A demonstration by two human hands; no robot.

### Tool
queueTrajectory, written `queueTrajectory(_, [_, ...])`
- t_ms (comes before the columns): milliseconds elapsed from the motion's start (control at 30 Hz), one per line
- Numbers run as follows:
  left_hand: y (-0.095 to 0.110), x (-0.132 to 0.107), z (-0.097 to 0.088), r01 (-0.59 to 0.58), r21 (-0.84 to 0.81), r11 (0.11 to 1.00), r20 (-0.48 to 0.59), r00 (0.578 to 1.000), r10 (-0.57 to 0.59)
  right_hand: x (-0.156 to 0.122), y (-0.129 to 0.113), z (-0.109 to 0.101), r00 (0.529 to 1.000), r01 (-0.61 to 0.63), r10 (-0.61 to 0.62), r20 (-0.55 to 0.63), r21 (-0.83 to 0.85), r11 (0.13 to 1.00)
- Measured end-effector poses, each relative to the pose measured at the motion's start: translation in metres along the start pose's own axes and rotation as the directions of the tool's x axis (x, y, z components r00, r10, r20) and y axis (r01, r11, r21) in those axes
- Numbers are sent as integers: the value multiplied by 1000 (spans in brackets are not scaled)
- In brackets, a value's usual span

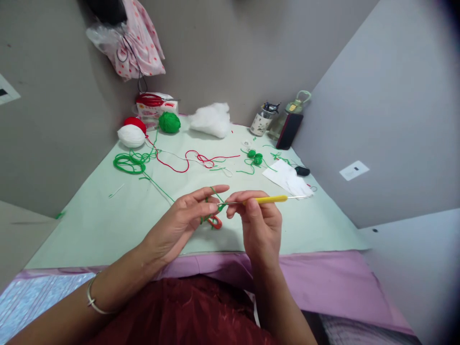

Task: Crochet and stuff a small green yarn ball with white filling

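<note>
My right hand (260, 218) grips a crochet hook (269, 199) by its yellow handle, the metal tip pointing left. That tip meets a small piece of green crochet (221, 207), pinched between the thumb and fingers of my left hand (190, 208). Green yarn is looped over my raised left index finger. From the left hand a green strand (158, 186) runs back to a loose coil of green yarn (129, 163). An orange stitch marker (215, 222) hangs below the piece. My left fingers partly hide the work.
At the back left sit a green yarn ball (169, 122), a white ball (131, 136) and a red ball (135, 125). White stuffing (212, 120) lies at the back. Small green pieces (258, 158), white paper (287, 177), a pen jar (261, 121) and a phone (289, 132) are on the right.
</note>
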State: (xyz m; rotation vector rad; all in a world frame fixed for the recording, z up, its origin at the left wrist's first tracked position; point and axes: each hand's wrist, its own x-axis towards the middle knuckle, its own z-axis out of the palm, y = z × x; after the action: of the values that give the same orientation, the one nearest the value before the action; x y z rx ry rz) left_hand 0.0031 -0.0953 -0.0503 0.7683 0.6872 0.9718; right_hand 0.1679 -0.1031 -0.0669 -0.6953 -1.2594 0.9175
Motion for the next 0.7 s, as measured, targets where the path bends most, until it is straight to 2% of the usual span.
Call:
queueTrajectory(67, [2,-1,0,-27,21,999,-18,999,28,-1,-2,-1,999,33,-33,7,-81,996])
queueTrajectory(133, [2,-3,2,-74,52,996,-52,996,77,-4,-3,0,985,172,-165,45,-281,944])
queueTrajectory(167, [2,-3,3,-98,58,994,-69,992,102,-6,-2,0,964,264,-246,96,-399,878])
queueTrajectory(267, [-2,-3,6,-96,8,995,-91,991,96,-12,2,2,850,511,-446,281,-648,565])
queueTrajectory(300, [-3,-2,6,-64,-35,997,-82,995,61,-14,3,2,828,534,-471,304,-682,499])
queueTrajectory(333, [-3,-2,6,-23,-83,996,-68,998,17,-15,4,2,824,533,-483,296,-693,485])
queueTrajectory(367, [-4,-1,6,15,-126,992,-50,999,-22,-15,4,2,837,512,-484,256,-679,526])
queueTrajectory(433, [-3,0,4,53,-171,984,-28,998,-59,-14,2,2,899,410,-422,119,-572,711])
queueTrajectory(500, [-3,0,4,35,-146,989,-35,999,-40,-10,-1,2,950,286,-313,-3,-401,871])
queueTrajectory(533, [-3,-1,4,10,-113,994,-37,999,-15,-7,-2,3,966,234,-258,-30,-332,914])
queueTrajectory(600, [-4,-2,5,-48,-33,998,-35,998,47,-3,-3,4,983,170,-181,-20,-267,949])
queueTrajectory(700, [-6,-3,7,-112,51,992,-44,992,115,-3,-1,6,982,182,-187,15,-297,937])
